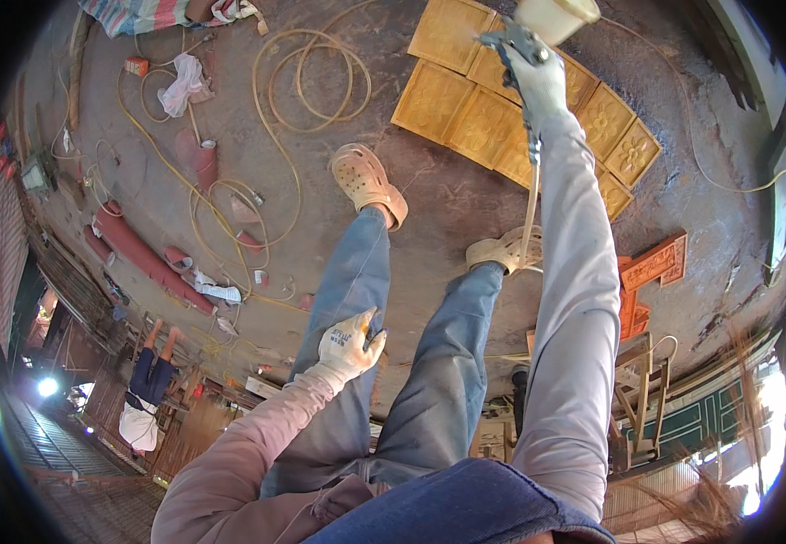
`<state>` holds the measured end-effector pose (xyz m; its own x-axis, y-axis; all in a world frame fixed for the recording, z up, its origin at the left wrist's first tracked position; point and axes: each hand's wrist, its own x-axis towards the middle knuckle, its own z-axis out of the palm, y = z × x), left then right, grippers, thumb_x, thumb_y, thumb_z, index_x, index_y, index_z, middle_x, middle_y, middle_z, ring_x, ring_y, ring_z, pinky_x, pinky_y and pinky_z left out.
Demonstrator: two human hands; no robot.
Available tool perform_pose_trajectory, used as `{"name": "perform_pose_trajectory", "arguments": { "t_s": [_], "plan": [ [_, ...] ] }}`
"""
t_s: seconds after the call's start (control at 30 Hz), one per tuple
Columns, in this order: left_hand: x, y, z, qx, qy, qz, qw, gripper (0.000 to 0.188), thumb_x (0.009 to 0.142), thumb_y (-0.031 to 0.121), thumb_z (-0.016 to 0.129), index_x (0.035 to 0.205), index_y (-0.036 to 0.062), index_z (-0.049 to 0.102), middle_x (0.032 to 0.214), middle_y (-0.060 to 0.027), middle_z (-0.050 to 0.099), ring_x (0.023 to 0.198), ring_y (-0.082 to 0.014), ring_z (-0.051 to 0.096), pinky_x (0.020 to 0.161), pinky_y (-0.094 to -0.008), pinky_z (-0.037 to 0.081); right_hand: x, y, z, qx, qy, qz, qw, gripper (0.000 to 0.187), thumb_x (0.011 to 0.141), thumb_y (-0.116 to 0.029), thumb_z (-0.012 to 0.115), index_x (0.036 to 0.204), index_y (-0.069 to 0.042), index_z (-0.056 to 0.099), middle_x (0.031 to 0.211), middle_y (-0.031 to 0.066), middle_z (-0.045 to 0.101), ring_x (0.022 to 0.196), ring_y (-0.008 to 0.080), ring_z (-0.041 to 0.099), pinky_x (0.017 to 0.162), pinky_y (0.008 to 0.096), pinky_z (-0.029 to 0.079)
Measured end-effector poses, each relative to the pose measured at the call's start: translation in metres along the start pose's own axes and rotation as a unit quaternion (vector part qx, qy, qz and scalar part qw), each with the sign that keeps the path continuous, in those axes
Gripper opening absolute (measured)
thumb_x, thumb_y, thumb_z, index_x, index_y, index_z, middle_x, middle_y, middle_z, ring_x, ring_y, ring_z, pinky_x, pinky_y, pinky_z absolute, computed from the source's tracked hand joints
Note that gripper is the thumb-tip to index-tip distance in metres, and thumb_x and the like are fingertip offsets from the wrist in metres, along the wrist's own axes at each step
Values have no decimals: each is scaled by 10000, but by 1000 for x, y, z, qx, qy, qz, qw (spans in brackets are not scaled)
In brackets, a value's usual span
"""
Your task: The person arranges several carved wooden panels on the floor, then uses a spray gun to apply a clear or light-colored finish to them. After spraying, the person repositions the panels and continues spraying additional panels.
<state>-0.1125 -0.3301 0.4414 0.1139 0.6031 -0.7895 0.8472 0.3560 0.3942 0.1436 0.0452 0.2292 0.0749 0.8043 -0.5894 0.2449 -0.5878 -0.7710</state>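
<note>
My right hand (pixel 542 83), in a pale glove, grips a grey metal spray gun (pixel 518 56) at the end of my outstretched arm. A whitish cup (pixel 556 16) sits on the gun, partly cut off by the upper edge of the picture. From its handle a pale hose (pixel 531 213) hangs down along my sleeve. Under and beside the gun, several carved yellow-brown wooden panels (pixel 493 127) lie side by side on the floor. My left hand (pixel 347 346), gloved too, hangs by my left leg with thumb and fingers apart, holding nothing.
Yellowish hose (pixel 302 77) lies in loops on the stained concrete floor. Red rolls (pixel 152 258) and a white plastic bag (pixel 184 86) are at left. Orange carved wooden pieces (pixel 651 272) lie at right. Another person (pixel 148 390) stands at far left.
</note>
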Motion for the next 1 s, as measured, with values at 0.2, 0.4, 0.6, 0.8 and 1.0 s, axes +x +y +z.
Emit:
{"name": "perform_pose_trajectory", "arguments": {
  "t_s": [0.2,0.4,0.6,0.8,1.0],
  "plan": [
    [0,-8,6,-24,44,21,999,454,856,286,699,1228,45,602,1023,-165,705,867,-342,687,762,-412,551,34,21,18,-43,81,-63,994,355,820,-266,744,1111,-67,707,881,87,732,715,169,689,685,325,551],
    [1,-7,12,-35,56,29,997,458,855,302,703,1220,44,605,970,-167,705,836,-343,686,742,-410,551,-5,35,-57,-140,184,-92,969,451,864,-244,723,1278,-82,647,1183,122,712,1092,218,686,941,325,508],
    [3,-8,11,-18,49,46,998,461,853,300,703,1222,46,596,936,-154,699,806,-339,680,720,-415,546,-36,17,-62,-206,24,-89,974,387,885,-234,679,1252,-111,648,1113,124,727,1017,211,698,902,331,520],
    [5,-5,7,-14,59,49,997,460,854,295,706,1216,35,595,948,-154,701,814,-337,682,723,-405,550,-27,3,17,-290,-212,-150,921,341,883,-338,648,1180,-171,673,1029,138,723,966,293,691,858,395,540],
    [4,-4,4,-41,65,39,996,447,845,289,717,1201,37,614,1039,-163,709,901,-338,692,792,-391,556,-1,-18,38,-417,-7,-198,887,429,903,-408,604,1274,-193,601,1081,130,697,1009,329,670,865,455,534]
  ]
}}
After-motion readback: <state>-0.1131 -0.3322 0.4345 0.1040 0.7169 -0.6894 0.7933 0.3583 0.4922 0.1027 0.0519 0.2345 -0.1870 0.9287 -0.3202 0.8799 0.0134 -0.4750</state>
